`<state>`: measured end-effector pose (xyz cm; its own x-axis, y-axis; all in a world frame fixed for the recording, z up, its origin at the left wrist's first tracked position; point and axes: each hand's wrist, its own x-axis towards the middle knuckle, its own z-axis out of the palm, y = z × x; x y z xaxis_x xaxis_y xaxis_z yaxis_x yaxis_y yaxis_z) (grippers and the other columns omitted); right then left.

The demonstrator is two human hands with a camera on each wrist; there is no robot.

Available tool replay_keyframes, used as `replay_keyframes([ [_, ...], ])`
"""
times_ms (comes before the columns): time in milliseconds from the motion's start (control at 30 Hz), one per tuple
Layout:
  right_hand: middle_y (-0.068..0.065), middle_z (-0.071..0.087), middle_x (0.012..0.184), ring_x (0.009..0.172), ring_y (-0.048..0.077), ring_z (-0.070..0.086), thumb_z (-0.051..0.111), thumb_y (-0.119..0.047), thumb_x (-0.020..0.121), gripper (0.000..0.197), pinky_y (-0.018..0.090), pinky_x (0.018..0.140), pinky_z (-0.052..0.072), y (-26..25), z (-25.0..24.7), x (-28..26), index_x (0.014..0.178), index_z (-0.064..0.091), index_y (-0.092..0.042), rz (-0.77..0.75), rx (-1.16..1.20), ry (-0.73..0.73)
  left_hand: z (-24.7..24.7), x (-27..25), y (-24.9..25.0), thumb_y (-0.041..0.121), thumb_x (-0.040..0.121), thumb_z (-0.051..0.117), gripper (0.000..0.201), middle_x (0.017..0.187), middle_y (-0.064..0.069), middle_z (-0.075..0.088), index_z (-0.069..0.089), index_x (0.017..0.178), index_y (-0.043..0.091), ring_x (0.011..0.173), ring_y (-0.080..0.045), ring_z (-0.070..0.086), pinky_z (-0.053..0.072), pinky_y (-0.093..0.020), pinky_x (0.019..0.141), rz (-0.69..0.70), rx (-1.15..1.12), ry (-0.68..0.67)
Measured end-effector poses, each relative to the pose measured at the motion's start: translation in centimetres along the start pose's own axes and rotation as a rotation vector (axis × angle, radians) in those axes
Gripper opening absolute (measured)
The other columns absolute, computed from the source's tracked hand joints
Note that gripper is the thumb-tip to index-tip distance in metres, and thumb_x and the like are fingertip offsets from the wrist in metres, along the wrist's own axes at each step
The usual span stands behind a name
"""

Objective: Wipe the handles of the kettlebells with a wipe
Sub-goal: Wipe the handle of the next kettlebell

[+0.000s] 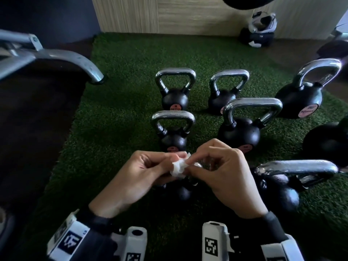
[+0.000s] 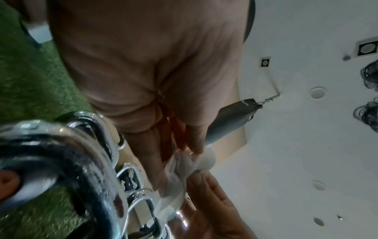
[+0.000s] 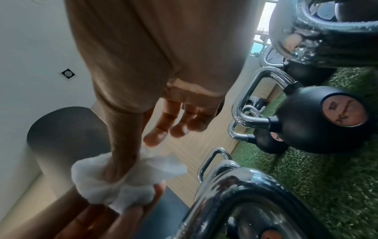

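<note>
Several black kettlebells with chrome handles stand on green turf (image 1: pixel 120 102). A crumpled white wipe (image 1: pixel 178 167) (image 3: pixel 114 187) (image 2: pixel 180 174) sits between both hands, above a small kettlebell (image 1: pixel 183 192) that they mostly hide. My left hand (image 1: pixel 150 170) pinches the wipe from the left. My right hand (image 1: pixel 212 166) pinches it from the right with thumb and forefinger, its other fingers loosely curled. Another small kettlebell (image 1: pixel 173 129) stands just beyond the hands. A bigger one (image 1: pixel 243 129) is to its right. One more (image 1: pixel 282 181) lies tilted by my right wrist.
Two more kettlebells (image 1: pixel 176 91) (image 1: pixel 226 91) stand in the back row, and a large one (image 1: pixel 303 95) is at far right. A grey metal machine leg (image 1: pixel 75 61) reaches onto the turf's left edge. Bags (image 1: pixel 260 31) lie by the wood-panelled wall.
</note>
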<state>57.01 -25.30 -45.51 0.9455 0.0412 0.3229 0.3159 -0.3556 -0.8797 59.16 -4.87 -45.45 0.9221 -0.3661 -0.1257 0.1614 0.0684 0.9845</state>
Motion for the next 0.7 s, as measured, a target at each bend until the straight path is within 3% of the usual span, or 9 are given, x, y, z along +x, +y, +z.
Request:
replay_keyframes([
  [67,-0.007,0.067,0.08,0.07,0.009,0.058,0.089,-0.04,0.066,0.014,0.02,0.064,0.042,0.6,0.4,0.0,0.075,0.08,-0.034,-0.01,-0.064,0.054,0.3,-0.1,-0.6,0.022,0.079,0.071,0.035,0.112,-0.016,0.078,0.081,0.11,0.008,0.107,-0.03,0.075,0.062,-0.029,0.09,-0.049,-0.086,0.016],
  [133,-0.008,0.068,0.077,0.075,0.013,0.061,0.085,-0.043,0.066,0.016,0.024,0.066,0.047,0.8,0.7,-0.1,0.076,0.078,-0.034,-0.011,-0.132,0.073,0.4,-0.4,-0.7,0.019,0.078,0.073,0.031,0.11,-0.014,0.079,0.082,0.106,0.011,0.102,-0.022,0.077,0.062,-0.023,0.086,-0.057,-0.119,0.018],
  [200,-0.01,0.073,0.08,0.078,0.013,0.066,0.089,-0.032,0.07,0.018,0.028,0.071,0.052,1.3,0.5,-0.4,0.082,0.076,-0.032,0.017,-0.122,0.017,0.2,-0.7,-0.7,0.016,0.081,0.075,0.027,0.106,-0.007,0.081,0.083,0.106,0.015,0.1,-0.017,0.077,0.06,-0.019,0.086,-0.005,0.005,0.016],
  [300,-0.004,0.075,0.085,0.073,0.012,0.067,0.078,-0.014,0.078,0.015,0.028,0.068,0.054,3.2,-0.3,-1.1,0.088,0.073,-0.023,0.059,-0.021,0.051,-0.3,-1.2,-0.5,0.013,0.087,0.076,0.025,0.106,0.015,0.08,0.081,0.11,0.021,0.106,-0.003,0.074,0.055,-0.015,0.092,0.25,0.409,0.158],
  [367,-0.004,0.074,0.088,0.068,0.012,0.064,0.067,-0.008,0.072,0.027,0.024,0.062,0.05,5.3,-0.5,-1.6,0.093,0.072,-0.024,0.151,0.001,0.132,-0.4,-1.1,-0.9,0.009,0.09,0.076,0.025,0.11,0.018,0.078,0.08,0.112,0.019,0.108,0.004,0.071,0.054,-0.013,0.095,0.491,0.662,0.28],
  [433,-0.007,0.075,0.091,0.069,0.007,0.066,0.072,-0.001,0.072,0.042,0.023,0.064,0.054,7.3,-0.1,-2.0,0.102,0.073,-0.029,0.257,-0.021,0.076,-0.1,-0.5,-1.7,0.009,0.092,0.075,0.017,0.112,0.014,0.078,0.082,0.107,0.013,0.109,0.007,0.069,0.055,-0.016,0.096,0.633,0.862,0.297],
  [500,-0.013,0.077,0.091,0.077,0.001,0.071,0.086,-0.007,0.07,0.044,0.022,0.073,0.058,9.2,0.6,-2.3,0.103,0.074,-0.034,0.325,-0.117,-0.027,0.4,0.1,-2.6,0.015,0.095,0.071,0.011,0.104,0.011,0.079,0.082,0.097,0.012,0.104,0.005,0.071,0.058,-0.022,0.093,0.641,0.956,0.249],
  [600,-0.014,0.078,0.087,0.084,-0.004,0.071,0.096,-0.033,0.064,0.036,0.02,0.081,0.057,11.1,1.8,-2.3,0.095,0.075,-0.032,0.433,-0.139,-0.093,1.0,0.7,-3.9,0.019,0.096,0.072,0.017,0.117,0.012,0.077,0.081,0.11,0.015,0.109,0.0,0.071,0.059,-0.024,0.092,0.636,1.023,0.221],
  [700,-0.012,0.079,0.086,0.082,0.004,0.074,0.097,-0.025,0.065,0.031,0.026,0.079,0.057,12.1,3.0,-2.4,0.089,0.079,-0.025,0.497,-0.021,-0.047,0.8,0.5,-4.5,0.013,0.093,0.077,0.022,0.122,0.017,0.073,0.08,0.115,0.013,0.11,0.003,0.07,0.056,-0.024,0.1,0.647,1.004,0.24],
])
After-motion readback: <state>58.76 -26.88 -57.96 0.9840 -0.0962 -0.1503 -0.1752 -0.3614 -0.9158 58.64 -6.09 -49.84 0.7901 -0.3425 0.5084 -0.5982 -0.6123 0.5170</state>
